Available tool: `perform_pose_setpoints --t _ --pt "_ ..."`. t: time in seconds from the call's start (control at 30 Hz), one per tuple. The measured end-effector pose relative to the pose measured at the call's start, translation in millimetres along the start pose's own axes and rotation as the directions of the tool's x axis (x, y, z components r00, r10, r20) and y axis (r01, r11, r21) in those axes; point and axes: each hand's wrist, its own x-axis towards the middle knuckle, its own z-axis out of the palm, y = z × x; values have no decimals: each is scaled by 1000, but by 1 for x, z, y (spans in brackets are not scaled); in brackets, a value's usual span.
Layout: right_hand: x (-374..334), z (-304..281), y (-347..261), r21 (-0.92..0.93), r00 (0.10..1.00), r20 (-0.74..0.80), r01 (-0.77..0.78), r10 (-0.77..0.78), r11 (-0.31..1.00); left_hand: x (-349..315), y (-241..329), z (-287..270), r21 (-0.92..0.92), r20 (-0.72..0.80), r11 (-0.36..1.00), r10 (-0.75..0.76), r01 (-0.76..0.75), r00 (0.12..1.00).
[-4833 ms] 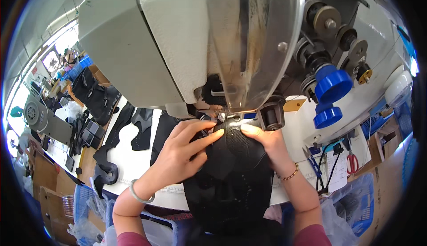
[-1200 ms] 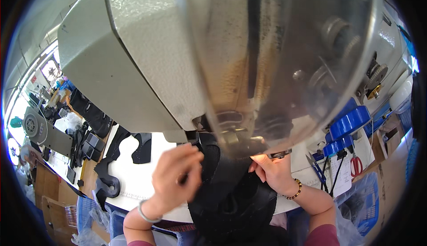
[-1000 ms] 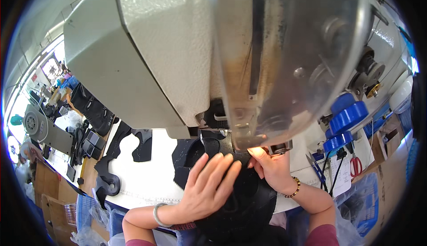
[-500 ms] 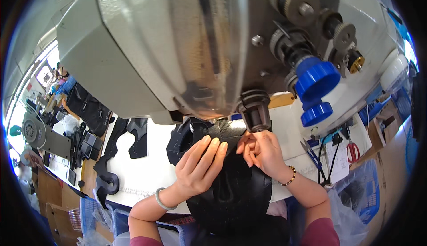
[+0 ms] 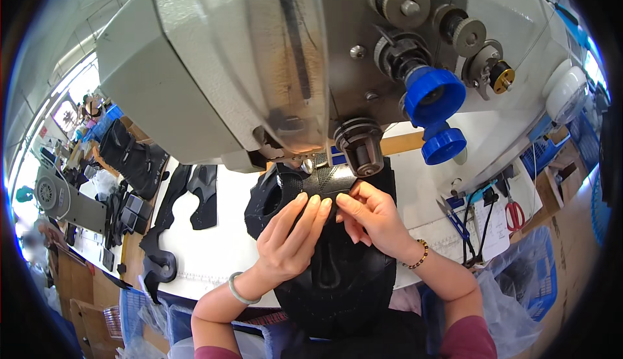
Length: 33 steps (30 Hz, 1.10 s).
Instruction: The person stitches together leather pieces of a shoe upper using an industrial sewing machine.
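Note:
A black moulded fabric piece (image 5: 331,281) lies under the head of a sewing machine (image 5: 188,73) and hangs over the table's near edge toward me. My left hand (image 5: 289,239) rests on it with straight fingers laid flat, their tips just short of the needle area. Close beside them, my right hand (image 5: 373,219) pinches the fabric between thumb and forefinger, the other fingers curled beneath. A shiny dark patch (image 5: 334,180) of the piece shows beyond my fingertips. The machine head partly covers the far end, and the needle is hard to make out.
Cut black pieces (image 5: 204,197) lie on the white table (image 5: 227,249) to the left. At right are red-handled scissors (image 5: 514,215), blue-handled snips (image 5: 457,226) and a paper sheet (image 5: 491,236). A blue crate (image 5: 542,275) with plastic bags stands below, and blue knobs (image 5: 435,96) jut from the machine.
My right hand has shifted slightly left and nearer my left hand, its thumb and forefinger now pinching the fabric. The machine appears a little further left and higher in view.

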Motion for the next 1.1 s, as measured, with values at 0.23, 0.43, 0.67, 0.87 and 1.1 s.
perform_pose_setpoints --t 0.23,0.43,0.67,0.87,1.1 --pt "31 -45 -3 384 1000 -9 -14 19 923 12 -7 -12 -54 45 997 49 -46 998" --pt "41 -44 4 220 995 -12 102 -101 970 16 -14 -17 -57 100 991 128 -123 987" --pt "44 -57 25 459 965 75 191 -252 868 18 -20 -10 -54 62 992 119 -116 991" --pt "46 -47 12 345 992 -76 124 -104 930 17 -22 -4 -57 13 997 62 -61 998" --pt "47 -49 12 434 995 -85 89 -58 897 17 -30 5 -119 -15 992 42 -43 999"
